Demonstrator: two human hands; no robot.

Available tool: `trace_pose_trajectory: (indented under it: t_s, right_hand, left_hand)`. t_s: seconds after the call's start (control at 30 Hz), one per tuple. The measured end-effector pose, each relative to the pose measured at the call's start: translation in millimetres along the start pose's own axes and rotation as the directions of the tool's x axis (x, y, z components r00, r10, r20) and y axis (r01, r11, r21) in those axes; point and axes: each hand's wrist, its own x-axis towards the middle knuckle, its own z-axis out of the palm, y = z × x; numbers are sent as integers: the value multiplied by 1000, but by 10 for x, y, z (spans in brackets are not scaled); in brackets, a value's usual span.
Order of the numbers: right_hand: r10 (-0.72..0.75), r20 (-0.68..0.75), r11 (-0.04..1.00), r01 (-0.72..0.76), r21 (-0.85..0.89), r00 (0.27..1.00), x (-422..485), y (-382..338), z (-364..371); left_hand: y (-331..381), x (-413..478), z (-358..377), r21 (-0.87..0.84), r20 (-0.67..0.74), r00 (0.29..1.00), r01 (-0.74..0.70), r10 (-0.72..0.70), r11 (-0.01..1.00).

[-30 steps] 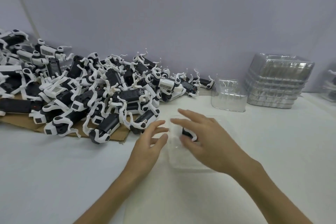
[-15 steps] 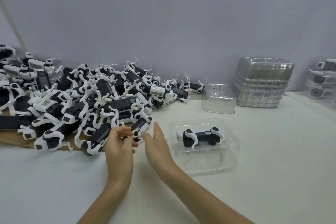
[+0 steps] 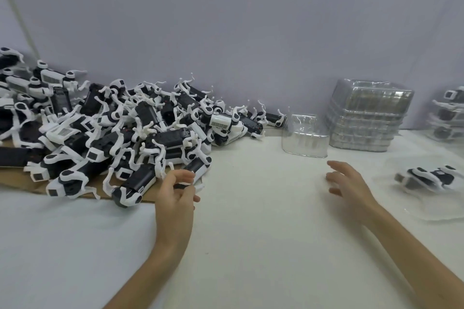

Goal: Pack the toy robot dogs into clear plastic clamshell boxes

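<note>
Versus half a second back, we see the packed clamshell box (image 3: 411,206) now front-right of the stack of empty clamshells (image 3: 366,118), not front-left, and the right hand (image 3: 349,183) has swung away from the left hand (image 3: 175,195). Right hand: fingers spread wide, holding nothing, front-left of the stack. Left hand: fingers curled at a toy robot dog (image 3: 198,168) on the edge of the pile of dogs (image 3: 113,133), far left of the stack; we cannot tell if it grips. Boxed dog (image 3: 426,177): black-and-white, motion-blurred.
</note>
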Motion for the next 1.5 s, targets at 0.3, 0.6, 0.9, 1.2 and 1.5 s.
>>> trace_pose_trajectory:
  t_s: [0.3, 0.6, 0.9, 1.2, 1.5]
  right_hand:
    - [-433, -61, 809, 358, -466, 899, 544, -456, 491]
    - [-312, 130, 316, 231, -920, 941, 1314, -409, 393]
    - [-570, 35, 526, 397, -753, 821, 752, -485, 496]
    - [-758, -221, 650, 738, -181, 613, -674, -559, 966]
    - [-825, 134, 558, 829, 35, 549, -795, -255, 1179]
  left_hand:
    - [-17, -35, -6, 53, 73, 997, 26, -30, 998]
    - [-69, -19, -7, 92, 98, 993, 56, -65, 994]
    - [-3, -47, 1, 113, 240, 964, 90, -115, 990]
    - [48, -92, 44, -61, 505, 835, 284, -216, 957]
    - [149, 86, -100, -433, 419, 906, 249, -52, 866]
